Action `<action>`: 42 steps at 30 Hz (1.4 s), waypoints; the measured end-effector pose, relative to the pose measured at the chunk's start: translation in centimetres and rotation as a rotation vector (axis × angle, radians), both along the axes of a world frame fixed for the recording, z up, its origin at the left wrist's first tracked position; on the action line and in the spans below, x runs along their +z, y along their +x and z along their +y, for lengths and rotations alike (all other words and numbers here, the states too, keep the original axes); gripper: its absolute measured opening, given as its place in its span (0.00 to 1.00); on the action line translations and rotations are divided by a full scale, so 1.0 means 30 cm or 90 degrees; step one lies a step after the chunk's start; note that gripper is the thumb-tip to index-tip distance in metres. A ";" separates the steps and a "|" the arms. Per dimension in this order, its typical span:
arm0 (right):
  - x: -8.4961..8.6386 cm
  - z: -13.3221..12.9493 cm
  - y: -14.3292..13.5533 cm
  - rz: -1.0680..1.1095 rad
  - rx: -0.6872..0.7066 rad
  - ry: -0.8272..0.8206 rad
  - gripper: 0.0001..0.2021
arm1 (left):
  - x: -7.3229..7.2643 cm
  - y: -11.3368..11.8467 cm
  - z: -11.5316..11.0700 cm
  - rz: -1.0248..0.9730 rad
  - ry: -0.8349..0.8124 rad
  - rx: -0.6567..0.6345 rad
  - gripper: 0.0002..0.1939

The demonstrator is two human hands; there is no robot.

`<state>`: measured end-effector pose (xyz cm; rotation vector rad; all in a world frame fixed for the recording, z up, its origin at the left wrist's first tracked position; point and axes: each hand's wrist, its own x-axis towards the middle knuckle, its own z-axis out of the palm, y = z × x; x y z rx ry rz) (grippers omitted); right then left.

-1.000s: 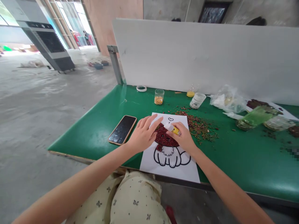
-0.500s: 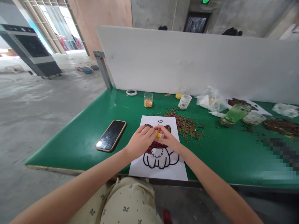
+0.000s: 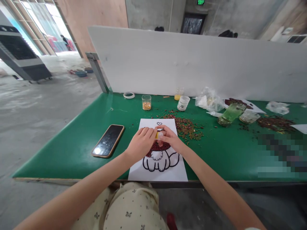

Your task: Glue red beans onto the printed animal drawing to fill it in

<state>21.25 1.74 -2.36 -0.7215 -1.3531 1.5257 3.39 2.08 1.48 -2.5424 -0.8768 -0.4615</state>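
Over the upper part of a white sheet, my left hand and my right hand meet, both closed around a small yellow-and-white bottle. It looks like a glue bottle, mostly hidden by the fingers. The sheet carries a black outline of a cat-like animal with a heart above it. Dark red beans fill the lower part of its head. To the sheet's right lies a loose pile of red and green beans.
A phone lies left of the sheet. Behind stand a cup of yellow kernels, a tape roll and a clear cup. Rightward are a plastic bag and a tipped green jar. A white partition edges the green table.
The camera view has swung slightly right, so the table's things sit further left. Both hands stay joined; my right fingers have shifted, showing more of the bottle's pale end.
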 end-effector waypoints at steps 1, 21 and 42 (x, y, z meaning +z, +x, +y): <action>-0.001 -0.002 -0.002 -0.001 0.004 -0.005 0.22 | -0.006 0.003 -0.003 -0.004 -0.010 0.000 0.17; 0.042 -0.077 -0.060 -0.154 0.019 0.121 0.24 | 0.027 -0.072 -0.014 -0.451 -0.959 -0.105 0.10; 0.007 -0.089 -0.087 -0.118 0.050 0.089 0.34 | 0.004 -0.094 0.024 -0.576 -0.941 -0.076 0.18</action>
